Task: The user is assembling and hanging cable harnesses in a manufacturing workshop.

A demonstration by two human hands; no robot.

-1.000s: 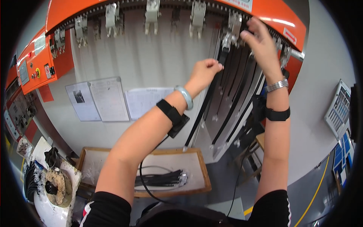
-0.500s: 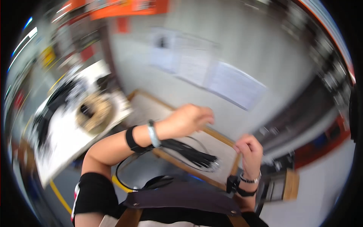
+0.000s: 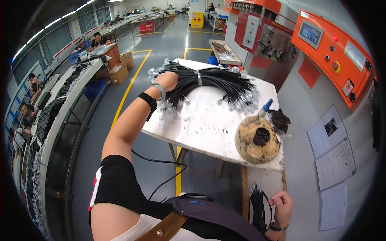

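A thick bundle of black cables [image 3: 217, 80] lies in an arc on a white worktable [image 3: 193, 132], tied at its middle. Clear plastic-like wrapping covers its ends. My left hand [image 3: 167, 81] is at the bundle's left part, fingers closed on the cables; its fingertips are hidden. Low on the right, my right hand [image 3: 281, 204] has its fingers curled beside a smaller group of black cables [image 3: 256, 205] in a wood-edged tray [image 3: 263, 176]. Whether anything small is between those fingers I cannot make out.
A round tan reel-like thing [image 3: 258, 139] with a black centre and a blue-capped bottle [image 3: 266, 106] stand on the table's right. An orange control panel [image 3: 331, 52] juts out at right. A long bench [image 3: 56, 116] of cables runs along the left, with people beyond. A black cord [image 3: 161, 160] hangs below.
My view has swung left toward the worktable. My left hand has gone from over the tray to the cable bundle; my right hand stays low by the tray.
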